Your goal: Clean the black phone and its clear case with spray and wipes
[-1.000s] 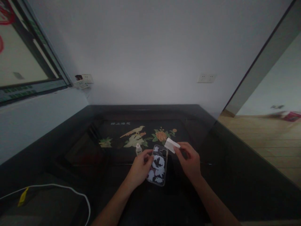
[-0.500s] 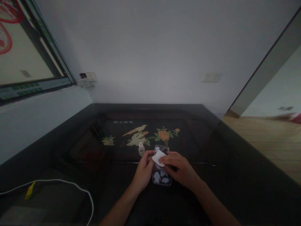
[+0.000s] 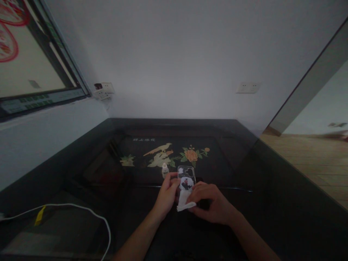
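1. The left hand (image 3: 168, 190) holds a clear plastic phone case with black and white shapes on it (image 3: 186, 177). Its fingers are curled, and they pinch the left edge of the phone case.
2. The phone case lies over the shiny black table (image 3: 258, 203), right in front of the person. Its short end points away from the person. I cannot tell if its near end rests on the table.
3. The right hand (image 3: 210, 204) is at the near end of the phone case, on its right side. Its fingers are bent and close together. They press a small white crumpled wipe (image 3: 185, 203) onto the phone case.
4. The wipe hides the near half of the phone case. The far half shows.
5. A tiny clear bottle with a white cap (image 3: 164, 169) stands up straight just left of the phone case's far end.
6. A painted pale bird (image 3: 160, 154) and a painted orange flower (image 3: 191, 155) are on the table top, just behind the phone case.
7. A thin white cable with a yellow tag (image 3: 81, 216) lies well to the left of the phone case.
8. A white wall socket (image 3: 248, 87) is far behind the phone case, up on the grey wall.
9. A brown wooden floor (image 3: 312, 159) is well to the right of the phone case.
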The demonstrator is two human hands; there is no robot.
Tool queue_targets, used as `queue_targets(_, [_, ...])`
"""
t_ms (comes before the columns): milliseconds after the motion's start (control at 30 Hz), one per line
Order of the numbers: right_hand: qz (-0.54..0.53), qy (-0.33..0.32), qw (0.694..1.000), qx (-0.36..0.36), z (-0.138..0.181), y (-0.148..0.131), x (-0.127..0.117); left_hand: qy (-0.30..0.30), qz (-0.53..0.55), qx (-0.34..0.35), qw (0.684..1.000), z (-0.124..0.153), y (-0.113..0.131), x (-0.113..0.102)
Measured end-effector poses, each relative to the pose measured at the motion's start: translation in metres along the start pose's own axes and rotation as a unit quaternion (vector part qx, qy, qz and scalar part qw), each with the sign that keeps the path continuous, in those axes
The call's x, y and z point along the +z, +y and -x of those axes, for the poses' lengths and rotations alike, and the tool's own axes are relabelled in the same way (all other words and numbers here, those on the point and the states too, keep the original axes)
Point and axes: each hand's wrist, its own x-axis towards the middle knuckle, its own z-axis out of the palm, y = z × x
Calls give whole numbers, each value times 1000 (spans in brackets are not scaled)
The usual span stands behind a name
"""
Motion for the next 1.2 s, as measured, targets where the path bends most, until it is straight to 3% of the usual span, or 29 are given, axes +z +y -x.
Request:
queue_targets(233, [-60, 8, 997, 53, 6, 1, -1, -11, -3, -13, 1000, 3, 4, 1])
queue_targets(333, [-78, 64, 991, 90, 7, 7, 0, -17, 6, -8, 1000, 3, 2, 1])
queue_targets(433, [-116, 206, 958, 163, 4, 17, -2, -14, -3, -5, 1000, 2, 2, 0])
queue_targets(567, [-119, 449, 856, 229, 0, 33, -14, -28, -3, -14, 1000, 6, 6, 1])
queue_targets(667, [-64, 535, 814, 217, 0, 37, -22, -41, -2, -11, 999, 9, 9, 3])
queue_targets(767, [-9, 493, 852, 178, 0, 36, -18, -53, -14, -10, 998, 10, 10, 4])
queue_targets(900, [27, 329, 935, 130, -1, 37, -5, -52, -25, 1, 998, 9, 8, 4])
queue_targets(1200, [34, 96, 992, 68, 8, 24, 3, -49, -19, 16, 998, 7, 8, 1])
